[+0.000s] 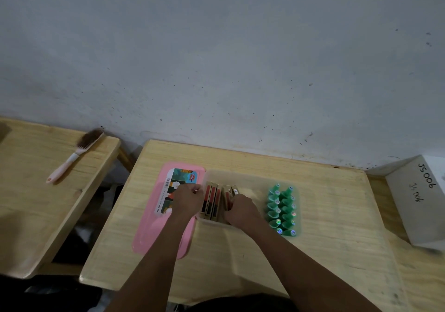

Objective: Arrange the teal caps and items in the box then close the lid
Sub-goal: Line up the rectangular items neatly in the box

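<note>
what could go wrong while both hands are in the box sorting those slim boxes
1. The slim boxes stand on edge; those the right hand isn't gripping could topple.
2. The teal caps sit packed in two rows at the right end of the clear box; a sideways shove might knock them over.
3. The left forearm crosses over the pink lid and could drag it.

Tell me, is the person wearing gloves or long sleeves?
No. The left hand and right hand are both bare, with no gloves, and no rings or watch show. Both forearms are bare too; no sleeve reaches into the picture.
</note>
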